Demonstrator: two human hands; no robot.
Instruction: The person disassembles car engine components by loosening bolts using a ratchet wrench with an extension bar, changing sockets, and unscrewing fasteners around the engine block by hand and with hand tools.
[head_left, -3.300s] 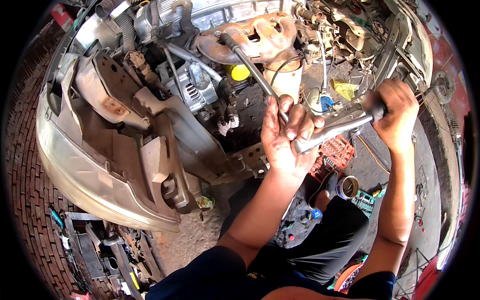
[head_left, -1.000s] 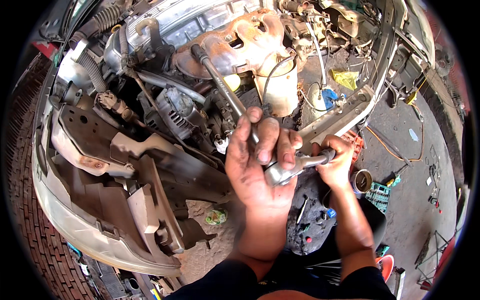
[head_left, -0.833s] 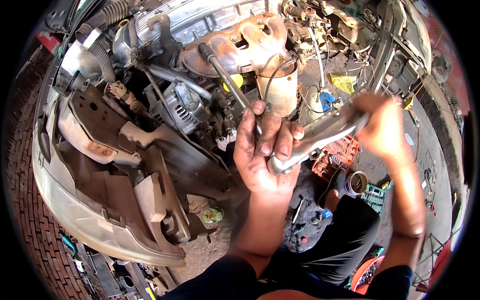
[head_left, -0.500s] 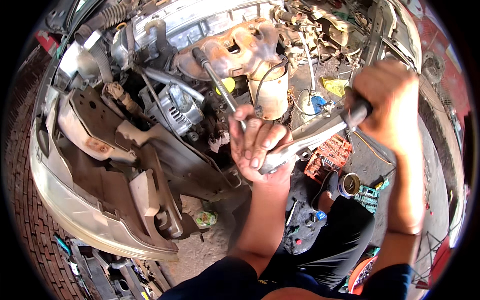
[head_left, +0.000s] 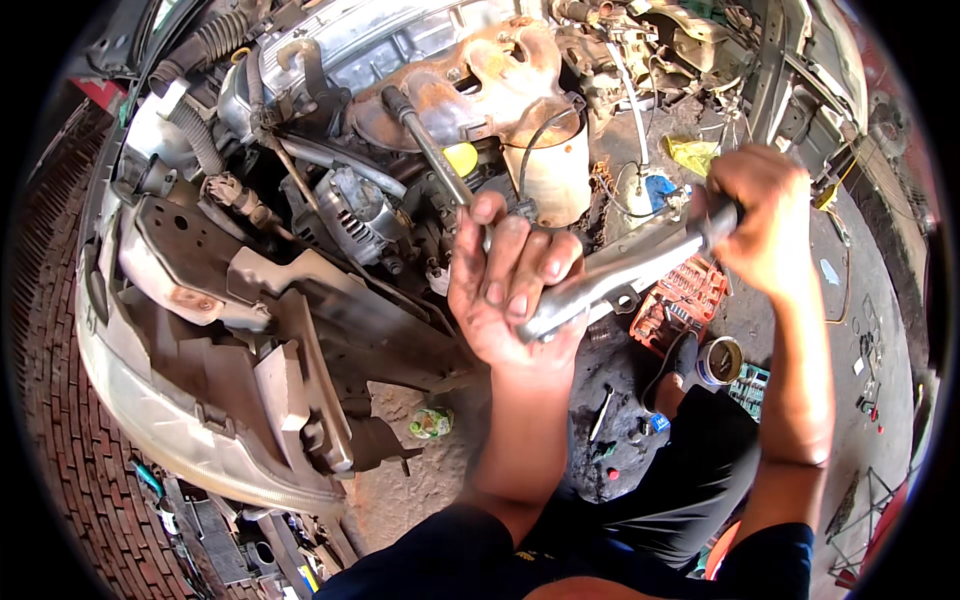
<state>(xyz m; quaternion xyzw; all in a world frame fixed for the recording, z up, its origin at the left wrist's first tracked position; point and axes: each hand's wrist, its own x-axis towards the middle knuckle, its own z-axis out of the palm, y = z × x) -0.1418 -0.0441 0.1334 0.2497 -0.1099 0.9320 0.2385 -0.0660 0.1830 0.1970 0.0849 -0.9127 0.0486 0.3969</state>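
My left hand [head_left: 510, 290] is closed around the head end of a ratchet wrench [head_left: 625, 280], its fingers curled over the metal. From that hand a long extension bar [head_left: 432, 147] runs up and away to a socket in front of the rusty exhaust manifold [head_left: 490, 85]. What the socket sits on cannot be made out. Wrapped around the black grip at the wrench's other end is my right hand [head_left: 765, 215]. A yellow round cap [head_left: 460, 158] lies just beside the bar. Below the manifold hangs a pale metal heat shield [head_left: 550, 170].
An alternator [head_left: 350, 215] and the car's pale front bumper [head_left: 170, 440] are on the left. On the floor lie an orange socket case [head_left: 680, 305], a round tin [head_left: 718, 360], a green tool case [head_left: 750, 388] and a spanner [head_left: 602, 413]. A yellow bag [head_left: 692, 153] lies farther off.
My right hand and the wrench's grip have shifted slightly left and lower. My left hand stays on the wrench head. The whole view has shifted a little.
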